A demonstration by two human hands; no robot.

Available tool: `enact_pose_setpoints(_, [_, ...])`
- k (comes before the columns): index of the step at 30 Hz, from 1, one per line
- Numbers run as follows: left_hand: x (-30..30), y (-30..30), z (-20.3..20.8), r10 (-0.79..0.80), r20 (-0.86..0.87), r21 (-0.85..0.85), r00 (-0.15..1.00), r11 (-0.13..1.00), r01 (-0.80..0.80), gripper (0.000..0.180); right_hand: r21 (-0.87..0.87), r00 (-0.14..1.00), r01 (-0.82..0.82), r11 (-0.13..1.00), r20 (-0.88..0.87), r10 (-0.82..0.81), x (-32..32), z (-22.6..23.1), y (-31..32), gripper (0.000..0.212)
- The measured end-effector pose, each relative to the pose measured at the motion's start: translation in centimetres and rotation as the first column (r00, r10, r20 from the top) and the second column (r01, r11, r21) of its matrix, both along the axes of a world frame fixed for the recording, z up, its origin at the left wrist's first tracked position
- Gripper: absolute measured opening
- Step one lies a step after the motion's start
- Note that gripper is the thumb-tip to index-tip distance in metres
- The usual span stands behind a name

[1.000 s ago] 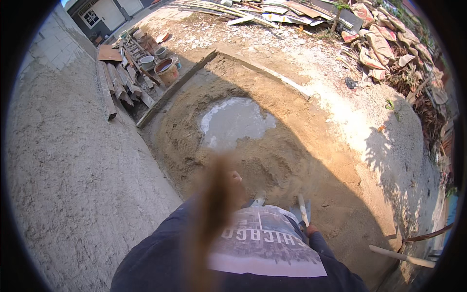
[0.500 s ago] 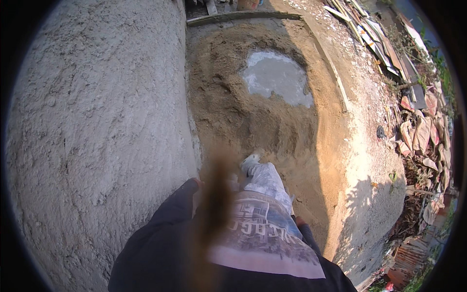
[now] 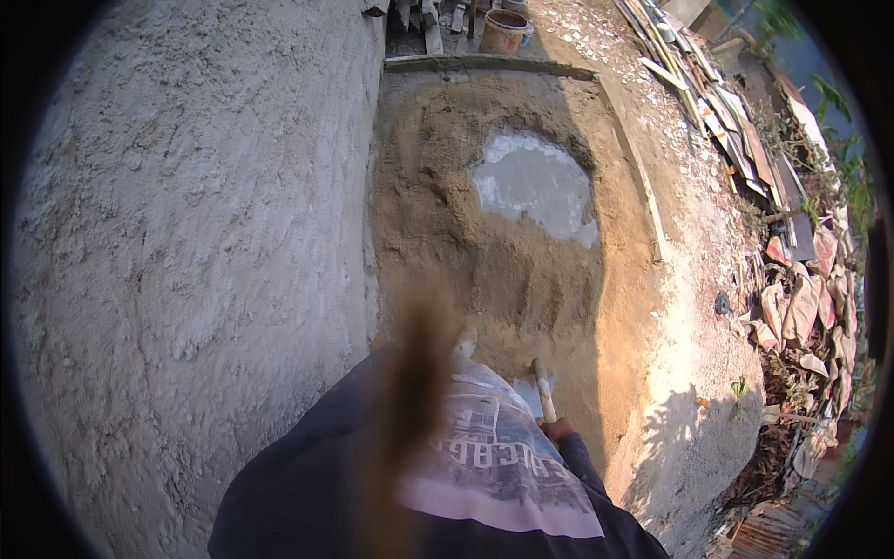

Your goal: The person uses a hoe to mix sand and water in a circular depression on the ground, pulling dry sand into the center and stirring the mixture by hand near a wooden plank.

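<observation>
Low at the right of my shirt, my right hand closes round the lower end of a pale wooden handle. The handle points forward over the sand; beside it shows a light grey patch, which may be part of the same tool, though its kind is unclear. My left hand is out of sight behind my body and the blurred brown strip close to the lens. Ahead of me spreads damp brown sand, heaped and scored, around an irregular patch of grey powder or cement.
A rough plastered wall rises along the left. Low concrete edging and a narrow strip border the sand. A bucket stands beyond. At the right lie boards and crumpled sacks.
The wooden handle has come into view in my right hand. My left hand, partly visible by the wall before, has gone from sight. The view has tilted up, showing more of the bucket.
</observation>
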State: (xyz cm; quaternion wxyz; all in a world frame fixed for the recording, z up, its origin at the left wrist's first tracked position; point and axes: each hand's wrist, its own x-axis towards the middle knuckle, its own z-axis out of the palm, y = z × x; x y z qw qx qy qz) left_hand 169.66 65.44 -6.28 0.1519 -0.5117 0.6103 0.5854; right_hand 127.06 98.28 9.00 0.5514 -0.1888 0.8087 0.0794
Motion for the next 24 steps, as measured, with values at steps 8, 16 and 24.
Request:
enact_pose_setpoints(8, [-13.4, -7.2, 1.0, -0.076, -0.279, -0.230, 0.957, 0.973, 0.010, 0.030, -0.021, 0.991, -0.135, 0.991, -0.020, 0.135, -5.2, -6.2, -2.0, 0.064])
enact_pose_setpoints(16, [-6.6, -10.0, 2.1, 0.425, -0.154, -0.060, 0.892, 0.897, -0.438, 0.024, -0.095, 0.981, -0.195, 0.976, 0.002, 0.196, -3.9, -6.2, -3.9, 0.084])
enact_pose_setpoints(24, [6.0, 1.3, -5.3, 0.362, 0.067, 0.019, 0.930, 0.931, -0.364, 0.022, -0.621, 1.000, 0.021, 0.783, 0.027, -0.005, -4.8, -10.2, -17.9, 0.101])
